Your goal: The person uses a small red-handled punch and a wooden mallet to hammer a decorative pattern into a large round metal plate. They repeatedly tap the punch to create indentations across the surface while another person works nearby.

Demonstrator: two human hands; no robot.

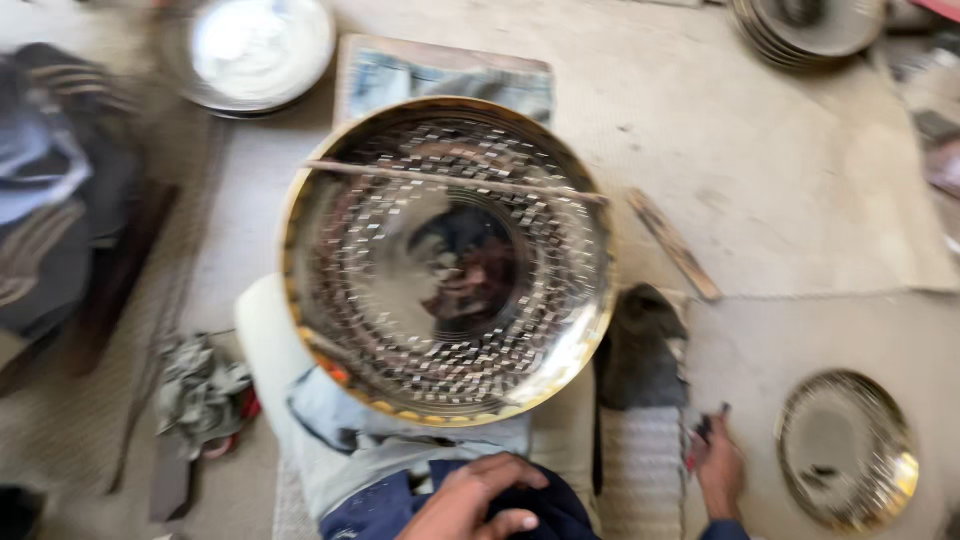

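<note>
Your large hammered brass bowl (448, 260) sits in the middle of the scene, propped on your lap against a pale cushion, its hollow turned up towards you. Rings of small bright dimples already cover the wall from just inside the rim down to a smooth, unmarked centre; I judge the patterning largely laid in, though blur hides whether gaps remain. A thin rod (455, 182) lies across the far part of the bowl. Your left hand (478, 502) rests near you on dark blue cloth, fingers loosely curled and gripping nothing. Your right hand (718, 462) lies at the near right on the floor, fingers closed on a small dark tool with a red part. Neither hand touches the bowl. A smaller metal plate (848, 450) lies right of it.
</note>
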